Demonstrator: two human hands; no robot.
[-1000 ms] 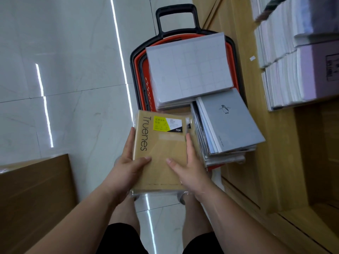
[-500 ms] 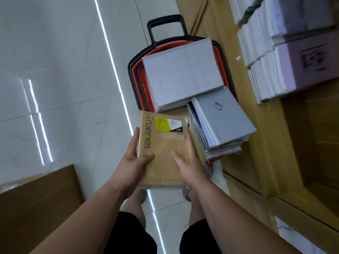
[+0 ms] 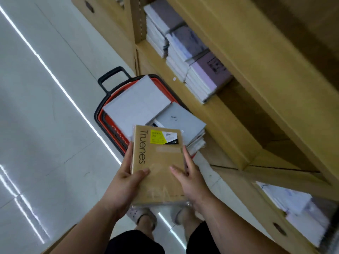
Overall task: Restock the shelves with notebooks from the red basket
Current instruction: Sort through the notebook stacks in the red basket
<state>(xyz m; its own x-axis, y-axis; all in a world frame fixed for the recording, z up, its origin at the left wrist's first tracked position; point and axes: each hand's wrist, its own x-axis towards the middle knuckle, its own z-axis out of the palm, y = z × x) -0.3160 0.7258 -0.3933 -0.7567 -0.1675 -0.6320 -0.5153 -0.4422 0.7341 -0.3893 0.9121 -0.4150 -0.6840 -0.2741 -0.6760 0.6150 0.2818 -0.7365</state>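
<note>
- The left hand [image 3: 126, 180] and right hand [image 3: 190, 178] clasp the long edges of a kraft-brown, plastic-wrapped notebook pack [image 3: 158, 162], thumbs on its cover. They hold it above the near end of the red plastic basket [image 3: 104, 121].
- Restocking seems partway: grey notebooks [image 3: 135, 107] fill the basket, and the pale wooden shelf [image 3: 220, 125] on the right has a gap beside its purple-and-white stacks [image 3: 207, 70].
- The cover reads "Truenes" — the yellow label's small print is illegible.

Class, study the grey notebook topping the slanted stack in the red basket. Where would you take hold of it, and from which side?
Probably grip the grey notebook at its right edge, coming from the right. That edge seems to jut past the red basket rim, leaving room for fingers beneath, while the held brown pack hides its near corner.
</note>
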